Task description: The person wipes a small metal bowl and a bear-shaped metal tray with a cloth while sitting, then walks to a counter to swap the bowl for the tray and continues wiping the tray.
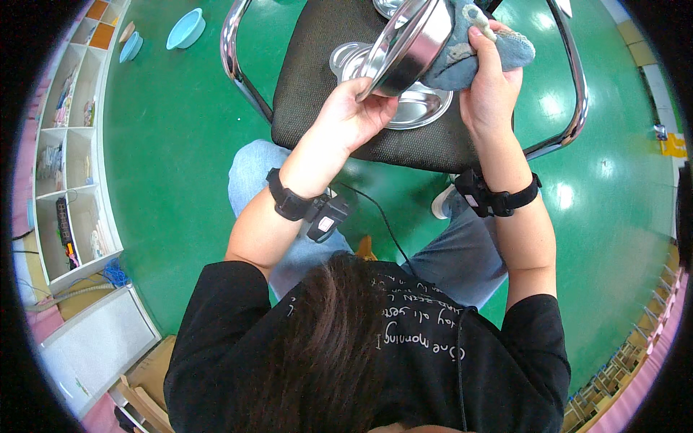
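Tilted up on its side above the chair seat is a shiny stainless steel bowl. My left hand is closed on its lower rim, thumb and fingers on either side of the metal. With my right hand I grip a grey-blue cloth with pale raised patches, and the cloth lies against the bowl's outer base. Below the bowl, partly covered by it, a metal dish rests on the seat. Another metal piece shows at the bowl's left.
The black mesh chair has curved chrome armrests on both sides. Two light blue basins stand on the green floor at far left. White shelves line the left edge. A black cable hangs between my knees.
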The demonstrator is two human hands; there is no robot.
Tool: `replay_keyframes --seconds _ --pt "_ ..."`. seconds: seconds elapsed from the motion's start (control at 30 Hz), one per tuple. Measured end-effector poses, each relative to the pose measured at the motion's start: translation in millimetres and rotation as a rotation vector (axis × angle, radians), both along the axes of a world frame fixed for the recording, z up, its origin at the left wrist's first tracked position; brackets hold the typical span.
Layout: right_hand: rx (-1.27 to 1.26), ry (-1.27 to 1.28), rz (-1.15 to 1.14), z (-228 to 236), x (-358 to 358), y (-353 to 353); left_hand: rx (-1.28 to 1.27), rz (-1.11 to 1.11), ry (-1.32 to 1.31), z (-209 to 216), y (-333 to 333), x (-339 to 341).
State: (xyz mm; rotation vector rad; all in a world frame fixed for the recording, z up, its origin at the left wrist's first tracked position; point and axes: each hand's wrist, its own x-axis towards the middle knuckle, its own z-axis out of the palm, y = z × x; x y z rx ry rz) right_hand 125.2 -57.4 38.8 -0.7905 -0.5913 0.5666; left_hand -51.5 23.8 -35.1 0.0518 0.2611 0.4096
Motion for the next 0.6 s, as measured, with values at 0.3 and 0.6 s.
replay_keyframes --seconds 0.3,0.6 --pt "-0.069 0.062 0.052 7 -18 -4 0.008 0.017 0.028 15 -11 7" --pt "-0.171 0.006 0.124 -9 -29 -2 0.0 0.029 -0.016 28 -14 11"
